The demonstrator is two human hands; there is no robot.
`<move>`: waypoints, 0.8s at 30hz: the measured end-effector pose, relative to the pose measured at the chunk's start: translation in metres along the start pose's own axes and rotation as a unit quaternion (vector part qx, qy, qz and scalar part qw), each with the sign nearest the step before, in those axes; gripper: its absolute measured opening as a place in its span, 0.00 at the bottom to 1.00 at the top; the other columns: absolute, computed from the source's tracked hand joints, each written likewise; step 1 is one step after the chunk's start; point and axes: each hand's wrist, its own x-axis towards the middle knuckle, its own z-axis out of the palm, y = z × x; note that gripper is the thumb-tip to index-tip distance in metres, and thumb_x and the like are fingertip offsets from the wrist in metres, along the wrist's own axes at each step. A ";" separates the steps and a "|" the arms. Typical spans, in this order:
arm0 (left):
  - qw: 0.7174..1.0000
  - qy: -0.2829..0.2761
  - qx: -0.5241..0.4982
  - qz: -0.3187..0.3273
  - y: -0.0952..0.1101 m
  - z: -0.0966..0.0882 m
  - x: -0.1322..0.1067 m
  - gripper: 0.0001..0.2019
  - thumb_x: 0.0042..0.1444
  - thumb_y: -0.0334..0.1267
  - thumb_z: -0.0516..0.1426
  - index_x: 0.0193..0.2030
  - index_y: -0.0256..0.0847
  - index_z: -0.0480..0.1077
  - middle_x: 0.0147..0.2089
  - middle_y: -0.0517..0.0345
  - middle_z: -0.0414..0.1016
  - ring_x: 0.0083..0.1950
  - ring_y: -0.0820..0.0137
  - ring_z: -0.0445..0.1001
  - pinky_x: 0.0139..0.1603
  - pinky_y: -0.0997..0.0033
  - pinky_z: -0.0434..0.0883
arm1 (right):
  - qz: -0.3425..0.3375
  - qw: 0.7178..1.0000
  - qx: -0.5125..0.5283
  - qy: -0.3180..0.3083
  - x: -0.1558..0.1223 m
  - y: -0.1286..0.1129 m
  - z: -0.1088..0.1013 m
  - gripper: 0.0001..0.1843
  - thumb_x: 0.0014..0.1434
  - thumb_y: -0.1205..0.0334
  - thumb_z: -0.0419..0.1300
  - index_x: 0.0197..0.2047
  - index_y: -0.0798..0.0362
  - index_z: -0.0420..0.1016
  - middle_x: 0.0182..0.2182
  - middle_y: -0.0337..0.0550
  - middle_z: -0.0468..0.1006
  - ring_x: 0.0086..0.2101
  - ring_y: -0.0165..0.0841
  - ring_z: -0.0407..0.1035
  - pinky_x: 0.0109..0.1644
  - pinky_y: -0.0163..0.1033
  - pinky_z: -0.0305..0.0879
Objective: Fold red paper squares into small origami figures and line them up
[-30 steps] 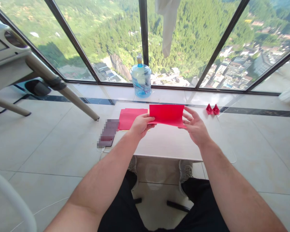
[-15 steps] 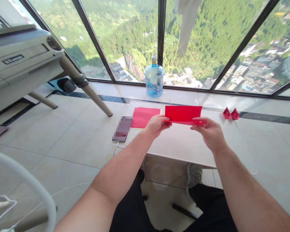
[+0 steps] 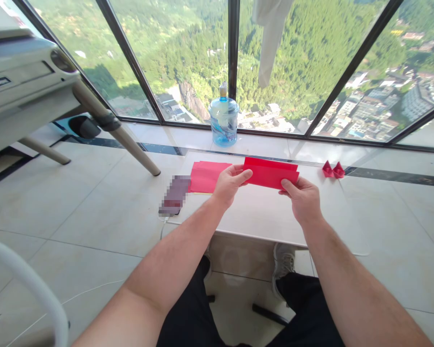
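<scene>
A sheet of red paper (image 3: 267, 173), folded lengthwise with its two layers slightly apart at the top, is held up over the low white table (image 3: 260, 217). My left hand (image 3: 232, 180) pinches its left end, thumb in front and fingers behind. At the right end my right hand (image 3: 302, 195) grips it the same way, thumb on the near face. Partly behind my left hand lies a stack of red paper (image 3: 206, 177). Two small folded red paper shapes (image 3: 333, 169) stand side by side towards the table's right far corner.
A phone (image 3: 175, 195) with a white cable lies on the table's left end. Beyond the table a blue water jug (image 3: 223, 120) stands by the window. An off-white machine (image 3: 29, 91) on legs occupies the left, and a curved white tube (image 3: 36, 284) is at lower left.
The near flap of the red paper has been raised, so its front layer now covers most of the back one. Both thumbs have moved onto the near face. The view has shifted slightly right.
</scene>
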 end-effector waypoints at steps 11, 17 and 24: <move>0.996 0.072 0.042 0.044 -0.007 0.002 -0.001 0.14 0.41 0.45 0.70 0.28 0.39 0.73 0.29 0.59 0.77 0.34 0.70 0.74 0.42 0.68 0.71 | -0.010 1.000 -0.006 0.006 -0.004 0.005 0.005 0.15 0.49 0.53 0.71 0.37 0.54 0.81 0.31 0.42 0.82 0.31 0.34 0.75 0.38 0.42 0.76; 0.990 0.093 0.084 0.059 -0.009 0.002 0.001 0.15 0.43 0.47 0.69 0.25 0.38 0.73 0.27 0.60 0.74 0.32 0.72 0.71 0.37 0.70 0.67 | -0.003 1.000 0.019 0.019 -0.003 0.007 0.007 0.16 0.48 0.54 0.72 0.38 0.54 0.82 0.31 0.42 0.82 0.32 0.34 0.75 0.38 0.42 0.75; 0.986 0.102 0.112 0.072 -0.010 0.001 0.001 0.17 0.45 0.49 0.68 0.23 0.38 0.71 0.23 0.62 0.67 0.28 0.74 0.65 0.32 0.71 0.62 | 0.001 0.999 0.022 0.026 -0.005 0.004 0.010 0.15 0.48 0.54 0.72 0.37 0.54 0.82 0.31 0.42 0.82 0.32 0.35 0.75 0.38 0.42 0.74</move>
